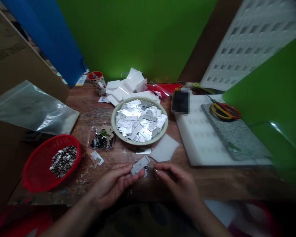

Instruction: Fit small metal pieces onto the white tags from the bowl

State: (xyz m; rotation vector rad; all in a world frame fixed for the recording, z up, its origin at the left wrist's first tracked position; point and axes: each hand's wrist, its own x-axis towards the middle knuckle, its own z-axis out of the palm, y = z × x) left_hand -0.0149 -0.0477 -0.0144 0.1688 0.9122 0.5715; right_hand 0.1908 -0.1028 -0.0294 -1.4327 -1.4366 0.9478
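Pinching a small silver plate (139, 164) between thumb and fingertips just above the near edge of the wooden table (224, 181), the left hand (113, 184) has only a light hold, while the right hand (177, 182) hovers beside it with its fingers curled and holding nothing I can make out. A slip could drop the plate, and the tiny dark piece under it, off the edge. Farther back, a careless reach could knock the red basket (32, 171) or heaped bowl (118, 133).

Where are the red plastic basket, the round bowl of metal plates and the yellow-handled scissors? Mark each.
red plastic basket (37, 171): head view, bare inner wall, left side.
round bowl of metal plates (118, 133): head view, near-left rim.
yellow-handled scissors (220, 111): head view, yellow handle loop.
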